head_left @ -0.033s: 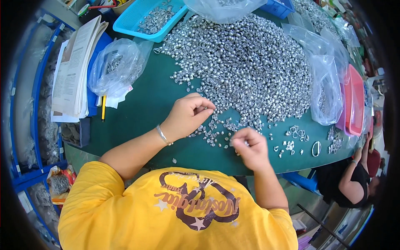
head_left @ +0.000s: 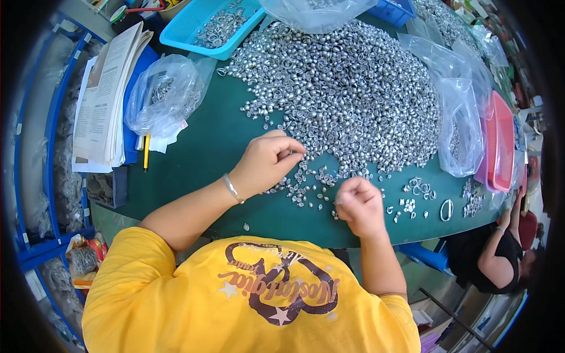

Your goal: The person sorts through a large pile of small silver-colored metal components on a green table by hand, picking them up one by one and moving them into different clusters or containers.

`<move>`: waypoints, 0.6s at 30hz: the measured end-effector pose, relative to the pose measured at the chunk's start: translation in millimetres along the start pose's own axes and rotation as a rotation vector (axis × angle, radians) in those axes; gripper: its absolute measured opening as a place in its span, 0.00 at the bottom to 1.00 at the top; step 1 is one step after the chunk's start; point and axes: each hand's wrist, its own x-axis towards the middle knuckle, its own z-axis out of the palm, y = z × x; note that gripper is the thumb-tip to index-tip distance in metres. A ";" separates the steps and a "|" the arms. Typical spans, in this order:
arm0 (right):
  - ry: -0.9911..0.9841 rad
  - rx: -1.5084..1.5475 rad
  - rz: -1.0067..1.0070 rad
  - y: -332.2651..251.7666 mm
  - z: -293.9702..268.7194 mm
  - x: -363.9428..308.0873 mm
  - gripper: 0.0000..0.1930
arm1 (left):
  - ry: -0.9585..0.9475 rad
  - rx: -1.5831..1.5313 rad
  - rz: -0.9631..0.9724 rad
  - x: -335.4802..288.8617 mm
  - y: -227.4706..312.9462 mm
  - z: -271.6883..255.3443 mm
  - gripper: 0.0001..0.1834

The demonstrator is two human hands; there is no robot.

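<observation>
A large heap of small silvery metal pieces (head_left: pixel 353 88), shaped like little rings and domes, covers much of the green table (head_left: pixel 188 147). At the heap's near left edge is my left hand (head_left: pixel 266 162), thumb and forefinger pinched together; whatever sits between the tips is too small to make out. My right hand (head_left: pixel 360 206) hovers over the near part of the table with curled fingers, slightly blurred, and its contents are hidden. Between the hands lies a loose scatter of the pieces (head_left: pixel 303 188). Right of my right hand are small groups of pieces (head_left: pixel 407 206) and a larger ring (head_left: pixel 446 210).
A turquoise basket (head_left: pixel 170 35) holding pieces stands at the far left, near a clear plastic bag (head_left: pixel 138 106) and papers (head_left: pixel 100 106). More plastic bags (head_left: pixel 462 117) and a red basket (head_left: pixel 500 141) are at the right. Another person (head_left: pixel 494 259) sits at far right.
My right hand has shifted a little to the right, with its fingers still curled. My left hand has barely moved.
</observation>
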 end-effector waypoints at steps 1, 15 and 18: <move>-0.068 0.302 -0.026 -2.6 -4.7 5.9 0.04 | -0.028 0.107 0.075 4.8 0.8 0.4 0.04; 0.273 -1.506 -0.588 -4.8 4.5 50.5 0.04 | -0.047 0.531 0.403 15.4 -3.0 30.5 0.07; 0.253 -1.477 -0.589 -6.0 2.2 51.6 0.04 | -0.073 0.528 0.392 16.6 -2.3 30.8 0.08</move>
